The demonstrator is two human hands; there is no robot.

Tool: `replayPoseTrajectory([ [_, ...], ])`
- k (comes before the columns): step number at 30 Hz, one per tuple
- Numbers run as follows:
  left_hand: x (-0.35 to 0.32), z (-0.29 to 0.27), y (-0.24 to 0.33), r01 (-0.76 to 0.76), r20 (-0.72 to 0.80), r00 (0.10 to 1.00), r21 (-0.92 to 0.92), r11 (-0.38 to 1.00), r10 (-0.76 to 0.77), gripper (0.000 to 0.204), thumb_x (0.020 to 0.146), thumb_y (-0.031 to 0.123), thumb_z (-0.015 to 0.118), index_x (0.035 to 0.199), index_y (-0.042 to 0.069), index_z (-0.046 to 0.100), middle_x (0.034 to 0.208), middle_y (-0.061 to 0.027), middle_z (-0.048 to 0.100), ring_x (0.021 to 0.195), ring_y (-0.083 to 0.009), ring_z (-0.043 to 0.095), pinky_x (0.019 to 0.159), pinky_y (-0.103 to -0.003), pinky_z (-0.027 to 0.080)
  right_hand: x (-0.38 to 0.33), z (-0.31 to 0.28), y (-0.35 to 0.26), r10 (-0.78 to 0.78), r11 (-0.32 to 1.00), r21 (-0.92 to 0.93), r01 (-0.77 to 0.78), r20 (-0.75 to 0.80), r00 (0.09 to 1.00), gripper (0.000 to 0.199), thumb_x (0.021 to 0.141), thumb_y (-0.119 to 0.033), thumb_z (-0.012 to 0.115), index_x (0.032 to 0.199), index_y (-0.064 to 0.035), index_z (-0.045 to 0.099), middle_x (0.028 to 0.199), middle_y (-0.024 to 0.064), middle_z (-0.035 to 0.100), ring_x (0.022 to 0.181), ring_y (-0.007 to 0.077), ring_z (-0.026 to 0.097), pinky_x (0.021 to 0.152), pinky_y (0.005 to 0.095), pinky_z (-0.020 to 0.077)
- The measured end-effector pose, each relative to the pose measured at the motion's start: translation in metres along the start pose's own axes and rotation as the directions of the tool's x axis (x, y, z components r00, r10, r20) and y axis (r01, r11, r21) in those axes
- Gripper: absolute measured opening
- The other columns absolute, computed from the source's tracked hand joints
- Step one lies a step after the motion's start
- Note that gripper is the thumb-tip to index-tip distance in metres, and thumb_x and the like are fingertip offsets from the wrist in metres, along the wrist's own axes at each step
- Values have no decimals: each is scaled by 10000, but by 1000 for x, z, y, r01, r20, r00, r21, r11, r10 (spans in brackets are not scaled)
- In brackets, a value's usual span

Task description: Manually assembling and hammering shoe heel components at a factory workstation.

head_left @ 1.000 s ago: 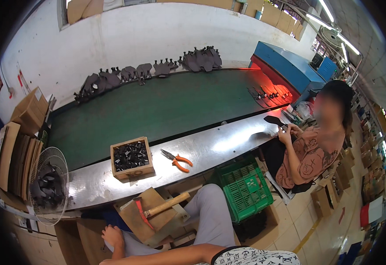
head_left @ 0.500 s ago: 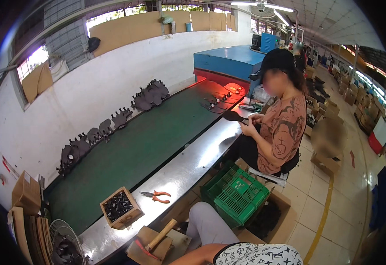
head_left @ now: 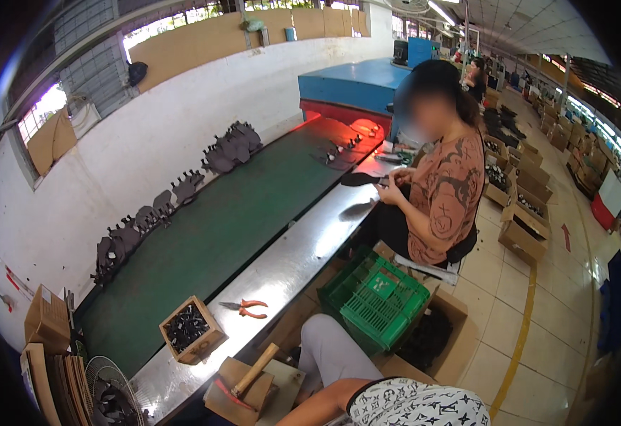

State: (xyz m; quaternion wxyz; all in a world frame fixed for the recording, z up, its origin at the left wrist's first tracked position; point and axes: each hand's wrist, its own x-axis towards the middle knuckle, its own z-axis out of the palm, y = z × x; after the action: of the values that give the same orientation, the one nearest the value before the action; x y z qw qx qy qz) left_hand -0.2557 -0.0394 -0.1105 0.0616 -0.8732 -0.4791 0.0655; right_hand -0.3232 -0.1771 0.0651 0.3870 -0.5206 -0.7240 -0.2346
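Neither of my hands shows in the head view. At the lower edge a bare arm (head_left: 322,403) comes from a white short sleeve with dark print (head_left: 420,405); its hand lies outside the picture. Nearest to this arm is a hammer (head_left: 255,370) with a wooden handle and red head, lying on a brown block (head_left: 233,407). Orange-handled pliers (head_left: 245,307) rest on the metal ledge (head_left: 292,257). Left of them stands a wooden box (head_left: 202,349) full of small black parts (head_left: 187,328).
A green conveyor belt (head_left: 218,220) carries dark flat pieces (head_left: 231,148) along its wall side. A seated co-worker (head_left: 442,188) holds a black piece (head_left: 360,179) over the ledge. A green crate (head_left: 385,302) and cardboard box (head_left: 452,334) stand on the right. A fan (head_left: 108,380) stands lower left.
The whole view has shifted a little, so most things sit slightly farther left. The co-worker still holds the black piece. Hammer, pliers and wooden box keep their places on the bench.
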Motion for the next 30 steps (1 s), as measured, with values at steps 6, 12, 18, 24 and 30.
replayPoseTrajectory([
  [6, -6, 9, -36, 16, 30, 999, -2, 1000, -16, 274, 870, 265, 573, 1000, 67, 711, 1017, -138, 695, 1012, -334, 635, 854, -481, 482, -18, 29, 42, 229, 907, 319, -276, 176, 957, 420, 959, -387, 484, 1048, 3, 610, 1036, 220, 633, 986, 365, 584, 899, 480, 439],
  [12, -11, 32, -75, 45, -11, 999, 14, 999, -45, 256, 867, 262, 580, 957, 65, 716, 946, -126, 699, 944, -323, 650, 796, -475, 489, 20, -6, 26, -22, 538, 732, -418, 508, 861, 404, 958, -374, 482, 1020, 1, 620, 1019, 220, 639, 966, 369, 592, 899, 461, 451],
  [18, -6, 44, -82, -9, 11, 1000, -45, 999, 9, 295, 877, 258, 541, 966, 27, 700, 998, -189, 699, 967, -378, 656, 817, -523, 490, 28, -7, 25, -110, 364, 765, -532, 602, 791, 403, 948, -398, 469, 1023, -45, 650, 1075, 182, 644, 1016, 364, 581, 945, 487, 434],
  [24, -7, 45, -80, 48, 16, 999, -30, 998, -47, 288, 882, 271, 563, 966, 39, 711, 992, -179, 704, 969, -359, 658, 816, -512, 497, 21, 7, 28, 194, 895, 362, -263, 214, 957, 463, 928, -478, 455, 1077, -91, 660, 1184, 163, 634, 1177, 363, 530, 958, 603, 358],
  [30, -3, 53, -87, -33, -27, 999, -27, 999, 32, 271, 866, 255, 549, 922, 51, 719, 916, -181, 711, 908, -369, 679, 798, -517, 509, 31, 11, 22, -204, 221, 795, -565, 604, 770, 463, 945, -451, 445, 1082, -59, 647, 1174, 212, 630, 1100, 403, 575, 912, 592, 404],
])
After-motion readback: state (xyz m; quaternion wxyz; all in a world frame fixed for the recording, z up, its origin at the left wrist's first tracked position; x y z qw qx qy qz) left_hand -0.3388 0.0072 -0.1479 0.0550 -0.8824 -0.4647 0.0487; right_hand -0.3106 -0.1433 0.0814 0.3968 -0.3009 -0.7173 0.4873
